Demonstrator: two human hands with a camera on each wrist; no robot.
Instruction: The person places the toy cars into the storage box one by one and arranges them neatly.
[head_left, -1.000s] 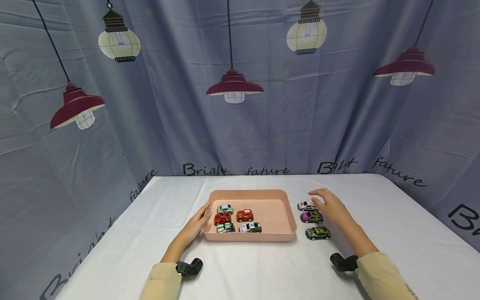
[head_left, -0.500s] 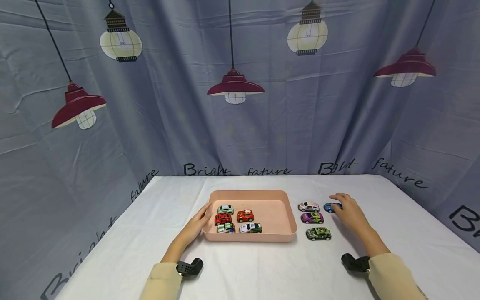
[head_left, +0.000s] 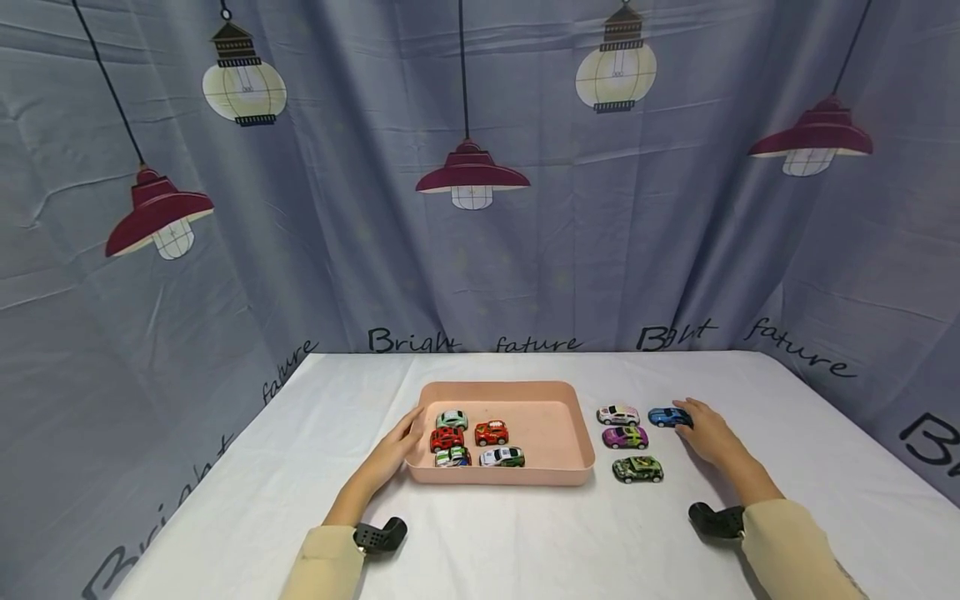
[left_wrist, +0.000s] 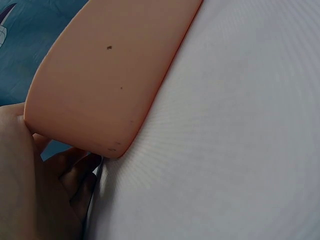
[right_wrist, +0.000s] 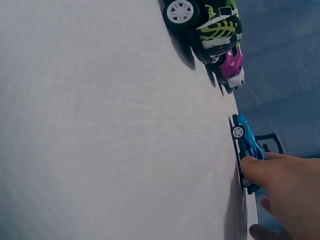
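My right hand pinches the rear of a blue toy car on the table. In the right wrist view, the thumb lies along the side of the blue car. My left hand rests against the left wall of a peach tray, its fingers reaching along that side. The left wrist view has the hand right at the corner of the tray. Inside the tray are several toy cars, among them a red one, an orange-red one and a white-green one.
Between tray and right hand stand a white toy car, a purple one and a green camouflage one on the white tablecloth. A blue-grey curtain printed with lamps hangs behind the table.
My right hand has moved rightward from beside the white and purple cars to the blue car, and its fingers have come down and closed on it. The left hand stays at the tray.
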